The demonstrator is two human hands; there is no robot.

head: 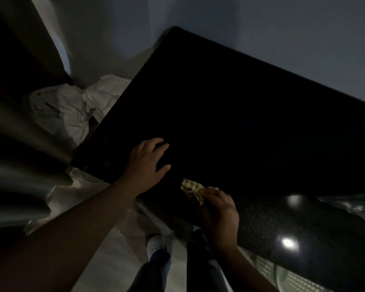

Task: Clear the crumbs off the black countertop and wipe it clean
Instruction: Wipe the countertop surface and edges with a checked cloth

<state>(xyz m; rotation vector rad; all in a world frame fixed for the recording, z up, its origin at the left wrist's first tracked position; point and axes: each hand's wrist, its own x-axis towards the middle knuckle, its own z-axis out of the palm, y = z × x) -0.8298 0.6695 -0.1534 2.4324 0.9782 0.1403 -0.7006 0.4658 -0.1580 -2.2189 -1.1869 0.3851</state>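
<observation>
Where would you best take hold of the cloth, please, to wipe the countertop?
Probably by its bunched near end, where the right hand pinches the cloth, coming from the front edge of the countertop. The waffle-textured end sticks out past that hand toward the surface, so this grip leaves it free to wipe. The left hand rests flat on the countertop, apart from the cloth.

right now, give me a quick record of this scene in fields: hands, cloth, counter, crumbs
left hand: rests on the black countertop near its left corner, fingers spread
right hand: grips a crumpled cloth at the front edge
cloth: pale, waffle-patterned, bunched
crumbs: too dark to tell
beside counter: white bags on the floor
</observation>
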